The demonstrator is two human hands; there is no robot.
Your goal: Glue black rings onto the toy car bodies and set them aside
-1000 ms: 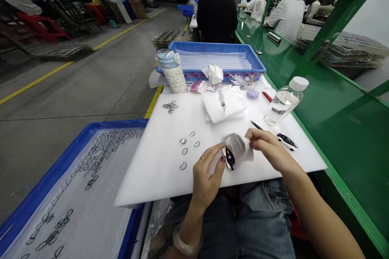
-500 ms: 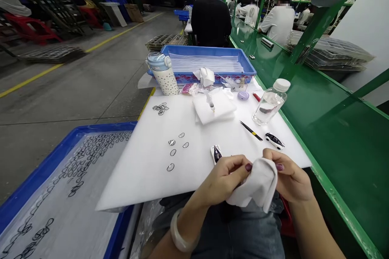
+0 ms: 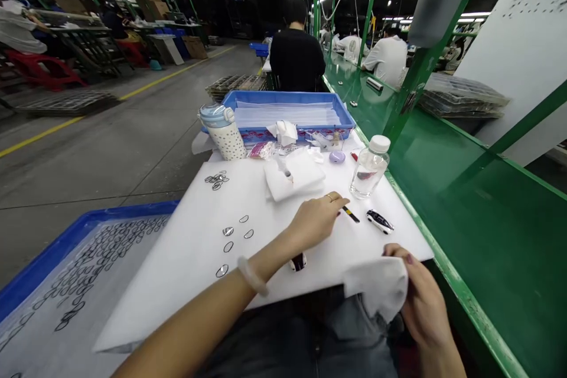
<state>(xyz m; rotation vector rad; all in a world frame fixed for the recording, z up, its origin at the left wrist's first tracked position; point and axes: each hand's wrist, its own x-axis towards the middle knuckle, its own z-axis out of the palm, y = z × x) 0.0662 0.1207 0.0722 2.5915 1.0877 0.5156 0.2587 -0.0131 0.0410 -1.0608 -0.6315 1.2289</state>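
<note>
My left hand [image 3: 316, 221] is stretched over the white foam sheet, its fingers closed at the black and yellow tweezers [image 3: 351, 214], which lie on the sheet. The fingertips partly hide the tweezers' far end. My right hand [image 3: 420, 295] pinches a white cloth [image 3: 381, 286] that hangs over my lap at the table's near edge. A small white and black toy car [image 3: 380, 221] sits right of the tweezers. Another toy car [image 3: 298, 261] is partly hidden under my left forearm. Several thin black-edged oval pieces [image 3: 228, 246] lie to the left on the sheet.
A clear bottle [image 3: 370, 168] stands at the right, a dotted tumbler [image 3: 224, 133] at the back left. Behind them is a blue tray [image 3: 283, 96]. Folded white foam [image 3: 295, 174] lies mid-table. A lower blue tray [image 3: 133, 209] holds many ovals. A green bench [image 3: 478, 201] runs along the right.
My left hand has let go of the cloth and reached forward to the tweezers. My right hand keeps the cloth, which now hangs down. The camera view has tilted up and turned slightly right.
</note>
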